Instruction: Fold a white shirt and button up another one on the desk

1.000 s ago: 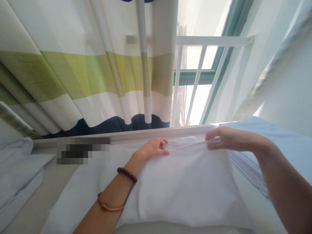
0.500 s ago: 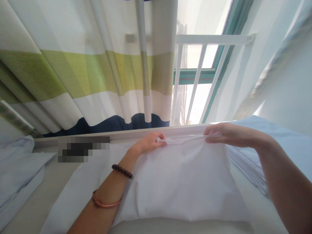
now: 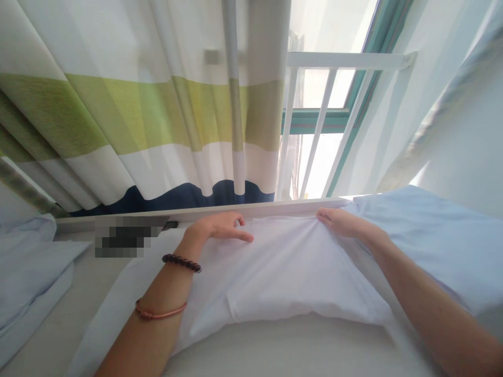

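Note:
A white cloth (image 3: 291, 272) lies spread in front of me, its far edge close to the ledge. My right hand (image 3: 338, 220) pinches that edge near the far right corner, and creases fan out from the grip. Over the cloth's far left part is my left hand (image 3: 226, 226), thumb and fingers apart with nothing between them; whether it touches the fabric I cannot tell. A dark beaded bracelet (image 3: 181, 262) and a copper-coloured bangle (image 3: 161, 313) circle my left wrist and forearm.
Folded pale-blue cloth (image 3: 424, 230) is stacked at the right, and more white cloth (image 3: 31, 277) lies at the left. A blurred-out dark item (image 3: 126, 238) rests by the ledge (image 3: 196, 212). Behind hang striped curtains (image 3: 149, 115) beside a white railing (image 3: 349, 60).
My left hand has let go of the cloth's far edge and moved left, opening. My right hand has shifted slightly left, still pinching, and the cloth's near edge has drawn away from me.

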Action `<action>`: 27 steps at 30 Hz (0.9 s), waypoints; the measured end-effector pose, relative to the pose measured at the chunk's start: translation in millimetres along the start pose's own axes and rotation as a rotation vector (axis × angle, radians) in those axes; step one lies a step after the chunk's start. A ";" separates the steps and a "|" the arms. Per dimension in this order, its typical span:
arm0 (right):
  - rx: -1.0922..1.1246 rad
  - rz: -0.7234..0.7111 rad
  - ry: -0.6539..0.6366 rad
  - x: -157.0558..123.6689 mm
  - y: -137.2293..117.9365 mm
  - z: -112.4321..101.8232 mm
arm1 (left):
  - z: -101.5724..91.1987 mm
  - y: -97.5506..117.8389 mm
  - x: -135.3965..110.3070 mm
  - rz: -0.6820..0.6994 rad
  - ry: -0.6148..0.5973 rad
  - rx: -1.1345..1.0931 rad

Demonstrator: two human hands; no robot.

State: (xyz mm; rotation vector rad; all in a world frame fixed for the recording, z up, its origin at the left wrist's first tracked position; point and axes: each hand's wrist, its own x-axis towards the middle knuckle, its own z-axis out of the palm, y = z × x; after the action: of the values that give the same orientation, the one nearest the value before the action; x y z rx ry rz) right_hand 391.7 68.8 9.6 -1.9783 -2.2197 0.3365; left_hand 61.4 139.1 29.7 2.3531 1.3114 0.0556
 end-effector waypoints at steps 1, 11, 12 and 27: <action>-0.009 0.006 0.007 -0.6 1.0 0.3 | -7.6 -2.8 -5.0 0.001 -0.011 0.017; -0.138 0.120 0.207 3.3 -15.0 13.1 | 22.0 -0.6 4.6 0.041 0.358 0.159; -0.138 0.112 0.240 -1.5 -22.1 11.9 | 28.7 -2.2 7.1 0.056 0.345 0.159; 0.250 0.199 -0.018 -131.4 -23.7 30.2 | 40.9 -2.7 9.0 0.030 0.321 0.202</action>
State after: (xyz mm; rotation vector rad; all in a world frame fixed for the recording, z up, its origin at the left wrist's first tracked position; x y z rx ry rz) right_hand 377.0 -66.0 -8.3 -2.0647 -1.8845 0.6254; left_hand 74.2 133.1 -9.8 2.6160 1.4883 0.3374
